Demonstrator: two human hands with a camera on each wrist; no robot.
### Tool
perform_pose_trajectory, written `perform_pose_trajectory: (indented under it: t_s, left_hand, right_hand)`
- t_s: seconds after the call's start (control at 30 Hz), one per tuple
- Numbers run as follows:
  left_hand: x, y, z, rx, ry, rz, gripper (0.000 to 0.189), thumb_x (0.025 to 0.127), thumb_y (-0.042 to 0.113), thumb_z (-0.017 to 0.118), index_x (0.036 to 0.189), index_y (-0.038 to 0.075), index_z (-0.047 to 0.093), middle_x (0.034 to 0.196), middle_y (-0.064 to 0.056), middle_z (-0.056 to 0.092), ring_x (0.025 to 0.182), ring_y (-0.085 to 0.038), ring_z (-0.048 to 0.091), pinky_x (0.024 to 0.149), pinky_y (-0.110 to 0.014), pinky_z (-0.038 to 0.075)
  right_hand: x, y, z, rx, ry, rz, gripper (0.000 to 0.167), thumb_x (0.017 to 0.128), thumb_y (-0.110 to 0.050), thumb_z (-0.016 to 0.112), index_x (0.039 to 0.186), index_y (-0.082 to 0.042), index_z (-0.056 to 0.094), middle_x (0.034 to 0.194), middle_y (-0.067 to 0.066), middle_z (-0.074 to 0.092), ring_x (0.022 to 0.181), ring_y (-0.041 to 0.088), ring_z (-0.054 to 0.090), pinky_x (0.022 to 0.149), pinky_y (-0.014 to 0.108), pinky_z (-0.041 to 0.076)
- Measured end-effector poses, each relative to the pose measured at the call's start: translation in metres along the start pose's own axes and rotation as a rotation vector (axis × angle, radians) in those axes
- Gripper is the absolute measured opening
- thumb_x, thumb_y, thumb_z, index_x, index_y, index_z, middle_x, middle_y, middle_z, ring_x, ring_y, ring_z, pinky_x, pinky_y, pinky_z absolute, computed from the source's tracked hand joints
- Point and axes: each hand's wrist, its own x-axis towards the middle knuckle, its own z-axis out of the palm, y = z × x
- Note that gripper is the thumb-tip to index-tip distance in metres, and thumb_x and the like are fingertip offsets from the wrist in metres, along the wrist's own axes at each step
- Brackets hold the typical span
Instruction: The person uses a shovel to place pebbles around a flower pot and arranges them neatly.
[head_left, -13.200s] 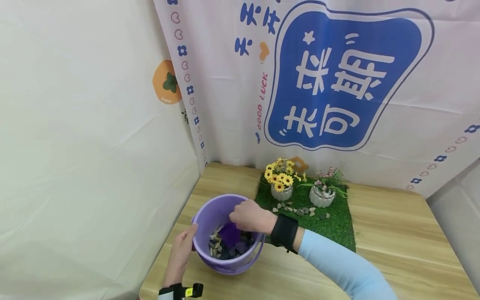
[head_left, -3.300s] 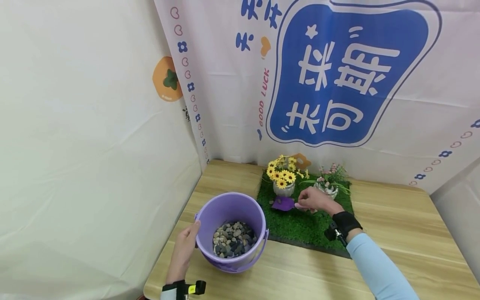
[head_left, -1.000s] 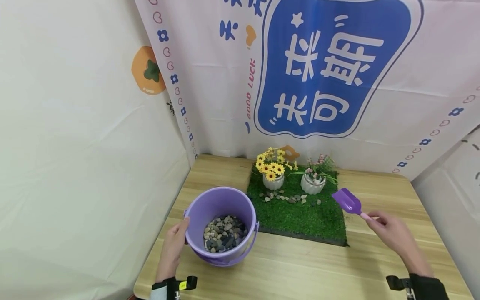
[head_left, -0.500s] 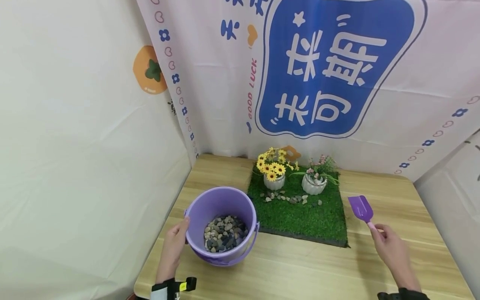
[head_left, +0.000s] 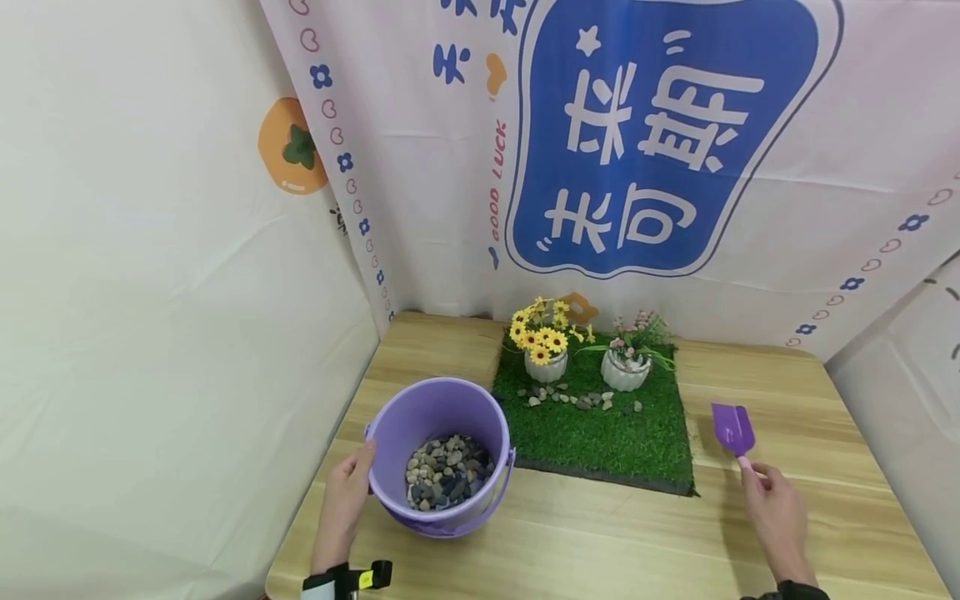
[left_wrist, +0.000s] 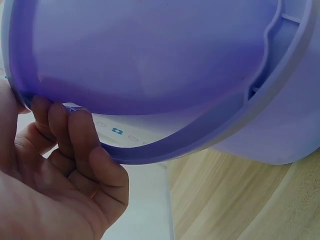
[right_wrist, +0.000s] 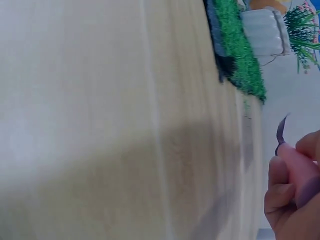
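My left hand (head_left: 347, 492) grips the left rim of a purple bucket (head_left: 450, 408) that holds grey and tan pebbles (head_left: 450, 473). In the left wrist view, curled fingers (left_wrist: 82, 127) hook over the bucket's edge. Right of the grass mat, my right hand (head_left: 776, 510) holds a small purple toy shovel (head_left: 732, 427) above the table, blade pointing away and bare of stones. The right wrist view has thumb and fingers round its pink handle (right_wrist: 298, 167), with the blade nearly edge-on.
On the artificial grass mat (head_left: 600, 446) stand white pots of yellow flowers (head_left: 546, 367) and pink flowers (head_left: 625, 372). A row of pebbles (head_left: 583, 402) lies before them. A printed curtain hangs behind the wooden table (head_left: 570, 542); a pale wall (head_left: 187, 333) borders it left.
The right hand and shovel went from inside the bucket to the mat's pebble row, then right, off the mat. Lately the shovel has swung more upright. The left hand stays on the bucket.
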Motion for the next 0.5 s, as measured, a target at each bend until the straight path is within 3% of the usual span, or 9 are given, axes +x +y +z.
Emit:
perform_pose_trajectory:
  t_s: [0.2, 0.5]
  left_hand:
    - [0.000, -0.001, 0.001, -0.011, 0.008, 0.001, 0.062, 0.097, 0.059, 0.047, 0.087, 0.000, 0.062, 0.096, -0.010, 0.065, 0.081, -0.012, 0.059, 0.072, -0.028, 0.047]
    - [0.001, -0.003, 0.001, 0.001, 0.013, 0.006, 0.062, 0.098, 0.058, 0.047, 0.092, -0.001, 0.064, 0.097, -0.012, 0.067, 0.080, -0.012, 0.060, 0.072, -0.029, 0.048]
  right_hand:
    - [-0.001, 0.010, 0.011, -0.016, 0.006, -0.033, 0.034, 0.100, -0.022, 0.055, 0.114, 0.008, 0.063, 0.076, 0.020, 0.065, 0.050, 0.012, 0.045, 0.044, 0.026, 0.036]
    - [-0.002, 0.018, 0.026, -0.031, 0.030, -0.055, 0.032, 0.099, -0.017, 0.055, 0.110, 0.012, 0.062, 0.075, 0.021, 0.063, 0.057, 0.019, 0.050, 0.050, 0.027, 0.036]
